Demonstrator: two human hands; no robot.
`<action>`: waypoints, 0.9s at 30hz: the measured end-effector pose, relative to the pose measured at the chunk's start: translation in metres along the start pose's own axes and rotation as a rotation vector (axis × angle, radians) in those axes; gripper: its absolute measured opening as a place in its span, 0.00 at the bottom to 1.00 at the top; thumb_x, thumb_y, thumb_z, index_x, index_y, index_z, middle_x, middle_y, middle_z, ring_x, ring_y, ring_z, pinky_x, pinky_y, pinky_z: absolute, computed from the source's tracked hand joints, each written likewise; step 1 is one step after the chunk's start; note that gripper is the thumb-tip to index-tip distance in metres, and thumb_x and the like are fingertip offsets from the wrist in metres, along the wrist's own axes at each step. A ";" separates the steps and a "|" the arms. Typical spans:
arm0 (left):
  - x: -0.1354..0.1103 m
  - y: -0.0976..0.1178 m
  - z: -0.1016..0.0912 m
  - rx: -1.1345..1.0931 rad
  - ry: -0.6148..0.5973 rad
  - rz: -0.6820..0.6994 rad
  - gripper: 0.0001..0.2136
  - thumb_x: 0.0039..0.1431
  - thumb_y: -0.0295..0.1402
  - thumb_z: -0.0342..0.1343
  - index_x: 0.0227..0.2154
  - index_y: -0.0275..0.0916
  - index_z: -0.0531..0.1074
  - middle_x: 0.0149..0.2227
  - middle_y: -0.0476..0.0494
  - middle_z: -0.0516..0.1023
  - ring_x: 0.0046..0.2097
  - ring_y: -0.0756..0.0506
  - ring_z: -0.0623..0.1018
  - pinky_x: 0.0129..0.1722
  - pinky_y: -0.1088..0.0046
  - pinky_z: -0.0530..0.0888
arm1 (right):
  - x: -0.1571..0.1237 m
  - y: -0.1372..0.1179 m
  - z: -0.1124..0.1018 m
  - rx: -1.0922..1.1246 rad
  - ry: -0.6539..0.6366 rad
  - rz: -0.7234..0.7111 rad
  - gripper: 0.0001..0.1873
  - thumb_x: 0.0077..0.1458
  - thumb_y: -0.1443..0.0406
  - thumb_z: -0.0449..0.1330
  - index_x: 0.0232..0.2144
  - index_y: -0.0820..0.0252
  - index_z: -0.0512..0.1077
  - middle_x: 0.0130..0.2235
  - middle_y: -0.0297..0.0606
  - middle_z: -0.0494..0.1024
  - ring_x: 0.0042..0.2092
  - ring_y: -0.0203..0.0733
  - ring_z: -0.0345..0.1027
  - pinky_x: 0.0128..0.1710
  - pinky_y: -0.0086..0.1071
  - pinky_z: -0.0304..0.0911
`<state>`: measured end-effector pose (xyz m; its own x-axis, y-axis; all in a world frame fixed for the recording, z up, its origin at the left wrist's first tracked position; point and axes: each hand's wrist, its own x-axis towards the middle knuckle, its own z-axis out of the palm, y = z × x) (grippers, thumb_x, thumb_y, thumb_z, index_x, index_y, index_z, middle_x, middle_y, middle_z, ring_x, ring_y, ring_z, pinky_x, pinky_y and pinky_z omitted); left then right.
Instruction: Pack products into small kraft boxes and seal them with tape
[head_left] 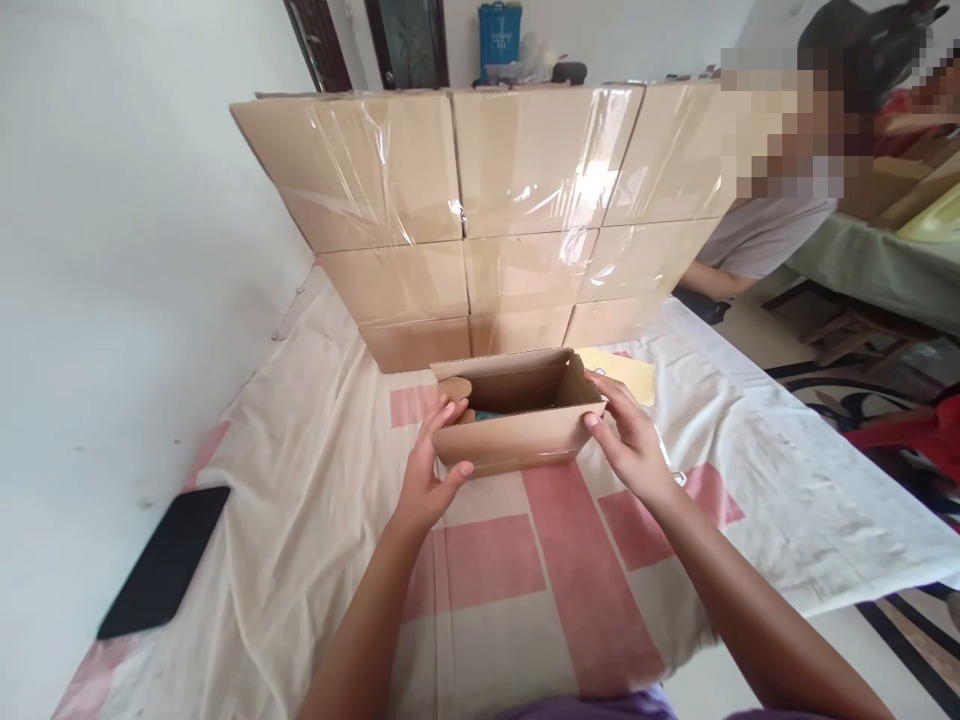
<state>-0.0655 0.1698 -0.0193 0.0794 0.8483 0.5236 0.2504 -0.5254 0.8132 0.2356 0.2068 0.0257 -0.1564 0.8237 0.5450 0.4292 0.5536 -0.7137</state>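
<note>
An open cardboard box (517, 440) stands upright on the cloth-covered table, its long side towards me. Around its left end is my left hand (433, 462), fingers at the small side flap (454, 388) and thumb in front of the near wall. My right hand (626, 432) grips the right end, its thumb on the near wall's corner and its fingers along the side. Inside, towards the left, a bit of something blue-green (489, 415) shows; the near wall hides most of it.
Behind the box rises a wall of taped cardboard boxes (536, 160). A yellow paper sheet (626, 375) lies right of the box. On the left, a black flat object (165, 565) rests by the white wall (112, 250). Another person (772, 235) is beyond the table on the right.
</note>
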 end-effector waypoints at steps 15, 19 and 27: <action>0.043 0.007 -0.025 0.111 -0.024 -0.134 0.31 0.71 0.58 0.37 0.54 0.45 0.79 0.45 0.39 0.85 0.52 0.36 0.81 0.55 0.51 0.74 | -0.005 0.010 0.011 0.039 0.038 -0.054 0.26 0.71 0.58 0.55 0.68 0.40 0.62 0.68 0.37 0.68 0.69 0.51 0.61 0.70 0.54 0.58; 0.076 0.016 -0.026 0.363 -0.068 0.060 0.09 0.65 0.41 0.62 0.44 0.48 0.82 0.39 0.45 0.85 0.42 0.40 0.82 0.46 0.59 0.76 | -0.006 0.007 0.012 0.048 0.039 0.004 0.25 0.71 0.57 0.55 0.67 0.41 0.64 0.67 0.38 0.69 0.70 0.52 0.60 0.70 0.53 0.58; 0.081 0.012 -0.018 0.390 -0.269 0.079 0.20 0.65 0.42 0.61 0.59 0.50 0.73 0.71 0.41 0.64 0.69 0.34 0.68 0.65 0.52 0.71 | -0.006 0.006 0.011 0.059 0.001 0.032 0.25 0.72 0.55 0.52 0.68 0.42 0.63 0.68 0.38 0.69 0.70 0.52 0.59 0.70 0.53 0.58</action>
<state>-0.0738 0.2310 0.0379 0.3469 0.8211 0.4532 0.5729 -0.5681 0.5908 0.2297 0.2068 0.0133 -0.1424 0.8412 0.5216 0.3804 0.5330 -0.7558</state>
